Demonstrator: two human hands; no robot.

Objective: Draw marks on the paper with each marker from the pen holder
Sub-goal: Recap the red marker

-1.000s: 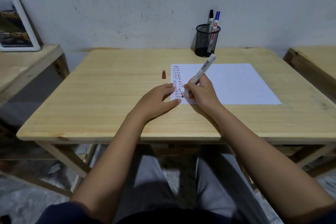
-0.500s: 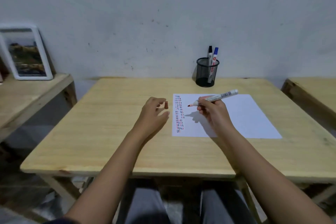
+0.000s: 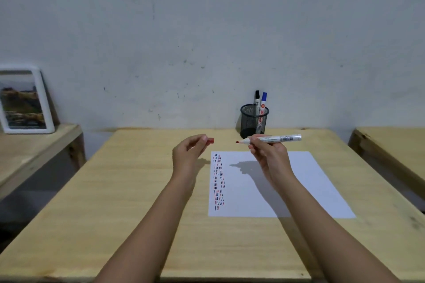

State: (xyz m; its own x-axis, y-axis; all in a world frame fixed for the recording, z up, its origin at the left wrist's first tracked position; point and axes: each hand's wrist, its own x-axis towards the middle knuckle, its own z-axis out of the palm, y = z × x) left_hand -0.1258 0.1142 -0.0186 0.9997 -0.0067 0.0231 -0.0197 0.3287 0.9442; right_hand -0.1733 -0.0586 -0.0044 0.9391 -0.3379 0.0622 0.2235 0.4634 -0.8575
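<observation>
My right hand (image 3: 269, 154) holds a white marker (image 3: 278, 139) level above the table, its bare red tip pointing left. My left hand (image 3: 189, 153) pinches the small red cap (image 3: 211, 140) between thumb and fingers, a short gap away from the tip. Below them lies the white paper (image 3: 299, 190), with columns of short red, blue and black dashes along its left edge. A black mesh pen holder (image 3: 254, 122) stands at the table's back edge with a black-capped marker (image 3: 257, 101) and a blue-capped marker (image 3: 263, 103) upright in it.
The wooden table (image 3: 138, 190) spreads under my arms. A lower wooden surface at the left carries a white picture frame (image 3: 23, 101) leaning on the wall. Another wooden table (image 3: 395, 147) stands at the right. A pale wall closes the back.
My right hand lifted the marker off the paper and turned it level. My left hand picked the red cap up from the table and raised it toward the tip. The camera tilted up.
</observation>
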